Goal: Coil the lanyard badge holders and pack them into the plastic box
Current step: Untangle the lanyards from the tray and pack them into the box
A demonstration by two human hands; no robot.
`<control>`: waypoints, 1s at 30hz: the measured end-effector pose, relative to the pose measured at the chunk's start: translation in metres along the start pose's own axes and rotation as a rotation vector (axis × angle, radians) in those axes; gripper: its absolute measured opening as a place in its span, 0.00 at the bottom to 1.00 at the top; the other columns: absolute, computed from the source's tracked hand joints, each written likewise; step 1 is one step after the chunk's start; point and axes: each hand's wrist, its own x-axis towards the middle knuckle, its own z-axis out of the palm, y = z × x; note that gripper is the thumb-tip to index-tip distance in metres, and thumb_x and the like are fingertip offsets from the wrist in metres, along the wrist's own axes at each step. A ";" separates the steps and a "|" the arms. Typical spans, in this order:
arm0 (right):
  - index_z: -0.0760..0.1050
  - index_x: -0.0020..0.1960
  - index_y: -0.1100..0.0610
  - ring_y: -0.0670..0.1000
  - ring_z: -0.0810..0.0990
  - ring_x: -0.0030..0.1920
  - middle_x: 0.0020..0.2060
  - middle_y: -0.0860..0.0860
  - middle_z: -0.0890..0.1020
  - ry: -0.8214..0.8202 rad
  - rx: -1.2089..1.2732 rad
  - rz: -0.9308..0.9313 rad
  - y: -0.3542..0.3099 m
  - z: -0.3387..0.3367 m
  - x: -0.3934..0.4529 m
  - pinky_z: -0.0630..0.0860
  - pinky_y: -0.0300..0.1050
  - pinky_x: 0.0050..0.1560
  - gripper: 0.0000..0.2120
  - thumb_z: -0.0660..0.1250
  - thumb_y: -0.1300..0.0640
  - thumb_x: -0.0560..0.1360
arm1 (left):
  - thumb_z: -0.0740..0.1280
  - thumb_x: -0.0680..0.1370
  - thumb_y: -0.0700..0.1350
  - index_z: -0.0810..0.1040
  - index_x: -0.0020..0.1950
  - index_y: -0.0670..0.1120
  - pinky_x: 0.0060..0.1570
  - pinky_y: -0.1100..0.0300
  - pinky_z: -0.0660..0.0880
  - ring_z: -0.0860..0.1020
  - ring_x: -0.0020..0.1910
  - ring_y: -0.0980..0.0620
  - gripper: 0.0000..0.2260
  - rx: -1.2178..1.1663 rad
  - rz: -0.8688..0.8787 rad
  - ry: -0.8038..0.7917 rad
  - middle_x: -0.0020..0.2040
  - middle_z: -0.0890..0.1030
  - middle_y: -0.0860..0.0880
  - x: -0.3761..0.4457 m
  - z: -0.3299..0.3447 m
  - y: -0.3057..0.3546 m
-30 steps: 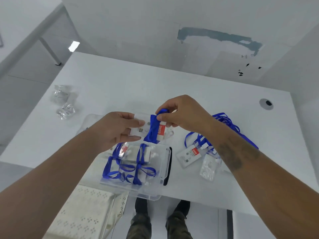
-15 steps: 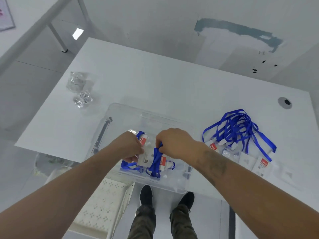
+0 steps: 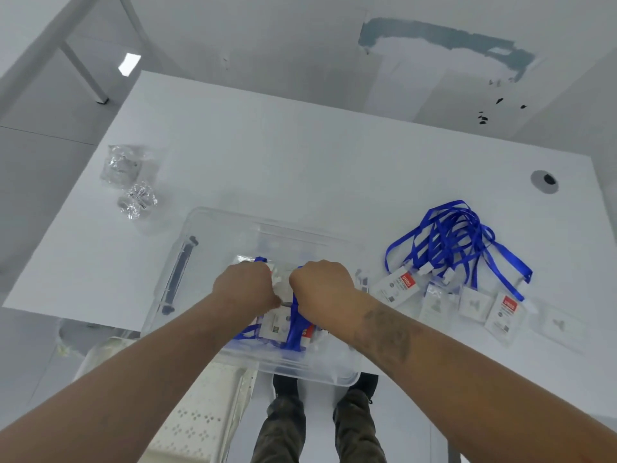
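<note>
- Both hands are now lowering the coiled badge holder (image 3: 286, 324), held above the table a second ago, into the plastic box (image 3: 213, 228).
- Left hand (image 3: 245, 289) and right hand (image 3: 322, 287) are still gripping it.
- Uncoiled lanyards (image 3: 457, 242) are waiting on the table (image 3: 300, 162).

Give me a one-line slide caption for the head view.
Both hands, left hand and right hand, press a coiled badge holder into the plastic box; uncoiled lanyards wait on the table.

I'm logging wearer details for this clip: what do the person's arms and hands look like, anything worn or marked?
Both forearms are bare, no sleeves showing. The left hand and right hand wear no gloves; no rings or watch show. A dark tattoo marks the right forearm.
</note>
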 end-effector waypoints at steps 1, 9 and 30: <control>0.62 0.31 0.56 0.51 0.69 0.31 0.31 0.50 0.67 0.015 0.012 0.009 0.004 -0.005 -0.005 0.63 0.42 0.31 0.16 0.66 0.66 0.72 | 0.70 0.74 0.53 0.71 0.40 0.46 0.43 0.58 0.79 0.77 0.36 0.51 0.13 -0.001 0.003 0.026 0.33 0.74 0.51 -0.002 -0.006 0.001; 0.78 0.58 0.45 0.46 0.79 0.50 0.52 0.42 0.81 0.309 0.385 0.037 0.072 -0.056 -0.066 0.75 0.44 0.51 0.13 0.61 0.43 0.79 | 0.66 0.77 0.56 0.80 0.42 0.53 0.44 0.59 0.78 0.81 0.39 0.57 0.10 -0.378 0.179 0.257 0.39 0.83 0.57 -0.036 -0.066 0.027; 0.78 0.61 0.44 0.42 0.75 0.49 0.56 0.42 0.81 0.207 0.430 0.123 0.256 0.031 -0.091 0.70 0.38 0.47 0.13 0.65 0.52 0.77 | 0.68 0.76 0.50 0.78 0.57 0.50 0.43 0.62 0.75 0.82 0.46 0.52 0.12 -0.401 0.206 0.100 0.50 0.83 0.53 -0.016 -0.014 0.233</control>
